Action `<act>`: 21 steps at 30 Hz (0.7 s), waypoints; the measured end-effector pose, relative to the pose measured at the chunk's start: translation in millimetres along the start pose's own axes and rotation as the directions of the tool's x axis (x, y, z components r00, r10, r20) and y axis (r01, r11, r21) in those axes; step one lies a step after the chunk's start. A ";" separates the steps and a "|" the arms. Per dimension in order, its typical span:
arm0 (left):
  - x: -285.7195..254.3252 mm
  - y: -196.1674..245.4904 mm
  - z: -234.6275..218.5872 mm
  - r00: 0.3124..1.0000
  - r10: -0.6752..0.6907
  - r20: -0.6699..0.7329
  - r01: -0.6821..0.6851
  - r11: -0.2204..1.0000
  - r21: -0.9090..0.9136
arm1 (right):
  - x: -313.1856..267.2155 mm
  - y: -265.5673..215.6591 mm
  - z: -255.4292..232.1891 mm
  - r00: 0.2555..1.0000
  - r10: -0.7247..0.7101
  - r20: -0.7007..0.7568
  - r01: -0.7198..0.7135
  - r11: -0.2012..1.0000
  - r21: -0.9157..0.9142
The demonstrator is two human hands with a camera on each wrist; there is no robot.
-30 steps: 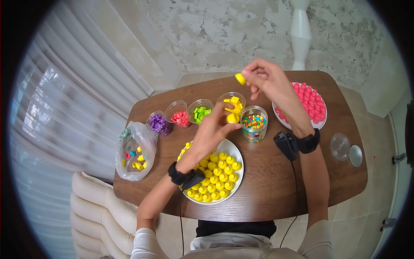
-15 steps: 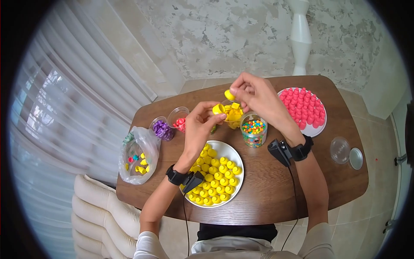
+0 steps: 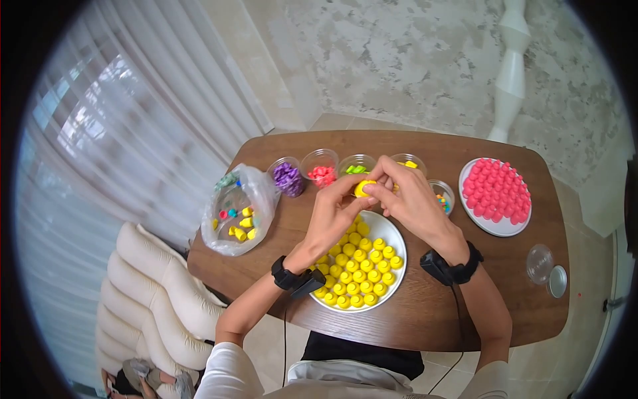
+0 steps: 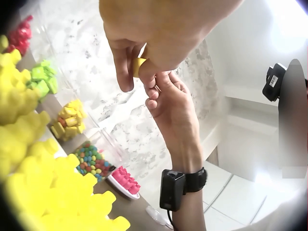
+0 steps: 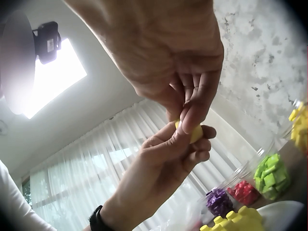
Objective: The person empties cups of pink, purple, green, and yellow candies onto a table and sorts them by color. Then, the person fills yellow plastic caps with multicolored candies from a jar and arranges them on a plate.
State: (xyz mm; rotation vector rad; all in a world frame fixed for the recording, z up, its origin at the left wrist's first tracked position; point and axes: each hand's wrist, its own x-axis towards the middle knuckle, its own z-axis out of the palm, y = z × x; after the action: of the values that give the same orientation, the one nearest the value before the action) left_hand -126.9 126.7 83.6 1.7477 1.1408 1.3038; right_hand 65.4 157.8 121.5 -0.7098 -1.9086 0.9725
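Observation:
In the head view both hands meet above the far edge of a white plate [image 3: 397, 286] of yellow bottle-shaped pieces [image 3: 359, 275]. The left hand [image 3: 330, 214] pinches a small yellow piece [image 3: 364, 189] between thumb and fingers. The right hand [image 3: 417, 206] has its thumb and fingertips on the top of that same piece. In the right wrist view the yellow piece [image 5: 196, 134] sits between the fingers of both hands, partly covered by them. Only a sliver of the yellow piece [image 4: 138, 67] shows in the left wrist view.
Clear cups hold purple [image 3: 288, 178], red [image 3: 322, 174], green [image 3: 357, 169] and yellow pieces [image 3: 410, 164]. A jar of coloured candies [image 3: 444, 199] is partly behind the right hand. A plastic bag [image 3: 229, 244] lies left, a plate of pink pieces [image 3: 495, 191] right, near a clear lid [image 3: 539, 263].
The hands have come together; the small yellow piece from the right hand now meets the one in the left. The head view has shifted, so the table appears turned.

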 end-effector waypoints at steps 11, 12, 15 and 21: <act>-81.4 -60.0 -189.3 0.879 -0.002 -0.476 0.335 0.713 0.616 | -14.9 38.8 20.5 0.956 0.059 0.289 0.108 0.843 -0.527; -87.6 -62.5 -197.2 0.869 -0.079 -0.489 0.428 0.616 0.661 | -17.9 43.2 24.6 0.955 0.060 0.289 0.107 0.842 -0.528; -95.6 -63.3 -200.5 0.887 -0.112 -0.448 0.438 0.513 0.739 | -26.8 62.5 39.8 0.950 -0.024 0.312 0.202 0.807 -0.554; -109.5 -105.5 -212.7 0.901 -0.039 -0.432 0.389 0.514 0.764 | -32.6 76.3 50.4 0.945 -0.006 0.327 0.214 0.769 -0.603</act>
State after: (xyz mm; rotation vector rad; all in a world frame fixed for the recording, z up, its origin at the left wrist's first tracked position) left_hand -370.8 70.0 8.3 1.8914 2.4553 0.9665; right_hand 44.3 155.8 26.7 -0.8395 -2.5693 0.3455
